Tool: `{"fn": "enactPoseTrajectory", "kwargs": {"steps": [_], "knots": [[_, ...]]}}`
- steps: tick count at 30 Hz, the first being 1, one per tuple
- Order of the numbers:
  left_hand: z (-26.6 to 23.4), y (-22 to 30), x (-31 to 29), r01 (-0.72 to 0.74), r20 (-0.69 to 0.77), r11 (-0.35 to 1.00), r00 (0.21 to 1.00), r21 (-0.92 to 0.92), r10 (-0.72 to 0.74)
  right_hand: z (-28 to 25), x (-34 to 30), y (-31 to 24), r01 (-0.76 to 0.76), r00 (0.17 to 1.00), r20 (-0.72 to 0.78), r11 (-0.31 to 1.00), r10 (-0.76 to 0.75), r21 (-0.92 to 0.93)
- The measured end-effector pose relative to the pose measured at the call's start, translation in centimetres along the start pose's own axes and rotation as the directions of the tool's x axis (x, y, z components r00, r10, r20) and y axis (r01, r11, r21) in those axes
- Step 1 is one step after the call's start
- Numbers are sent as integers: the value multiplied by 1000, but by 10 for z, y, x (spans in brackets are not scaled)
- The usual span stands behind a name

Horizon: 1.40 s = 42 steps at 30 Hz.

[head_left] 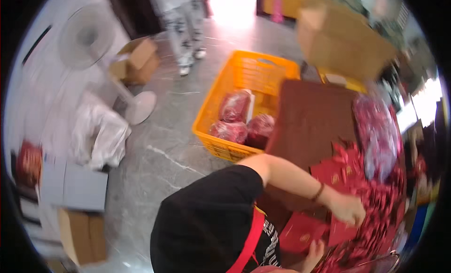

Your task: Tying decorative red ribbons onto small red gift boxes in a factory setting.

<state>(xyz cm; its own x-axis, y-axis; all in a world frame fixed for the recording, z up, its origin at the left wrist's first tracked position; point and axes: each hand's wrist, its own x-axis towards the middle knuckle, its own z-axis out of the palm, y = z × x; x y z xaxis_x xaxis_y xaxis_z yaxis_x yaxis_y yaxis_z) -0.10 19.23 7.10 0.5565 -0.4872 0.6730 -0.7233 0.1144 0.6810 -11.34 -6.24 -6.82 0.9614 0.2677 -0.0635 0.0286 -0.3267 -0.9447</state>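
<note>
My left hand (348, 210), a beaded bracelet on its wrist, reaches across to a pile of dark red ribbons (378, 212). Its fingers are curled down and closed; what they hold, if anything, is hidden. Just below them is a flat red pouch (342, 231). Beside that lies another red pouch (297, 233) with a small gold mark. At the lower edge my right hand (315, 256) shows in part, its fingers stretched up and apart by the pouches. More gold-marked red pouches (329, 172) lie farther along the brown table (312, 118).
An orange plastic crate (206, 114) with several wrapped red bundles (235, 106) stands left of the table. A plastic-wrapped red bundle (376, 127) lies at the table's right. A large cardboard box (345, 40) stands beyond. At left are a fan (141, 107) and boxes (82, 235); another person (181, 31) stands behind.
</note>
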Motion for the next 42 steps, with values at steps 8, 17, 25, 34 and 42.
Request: {"fn": "enactPoseTrajectory", "kwargs": {"steps": [8, 17, 25, 34, 42], "knots": [[-86, 74, -42, 503, -275, 861, 841, 80, -466, 29, 14, -80, -225, 964, -109, 963, 242, 148], [-88, 69, -41, 361, -259, 900, 870, -245, -420, 11, -25, -102, -315, 937, -41, 892, 346, 323], [20, 7, -105, 750, 232, 464, 613, -472, -755, 11, -35, -87, -342, 937, 23, 904, 348, 258], [51, -10, -118, 808, 300, 452, 568, -377, -766, 30, -26, -79, -433, 899, 18, 884, 437, 176], [59, -16, -128, 803, 290, 427, 562, -416, -775, 42, -18, -66, -412, 905, -50, 899, 423, 150]]}}
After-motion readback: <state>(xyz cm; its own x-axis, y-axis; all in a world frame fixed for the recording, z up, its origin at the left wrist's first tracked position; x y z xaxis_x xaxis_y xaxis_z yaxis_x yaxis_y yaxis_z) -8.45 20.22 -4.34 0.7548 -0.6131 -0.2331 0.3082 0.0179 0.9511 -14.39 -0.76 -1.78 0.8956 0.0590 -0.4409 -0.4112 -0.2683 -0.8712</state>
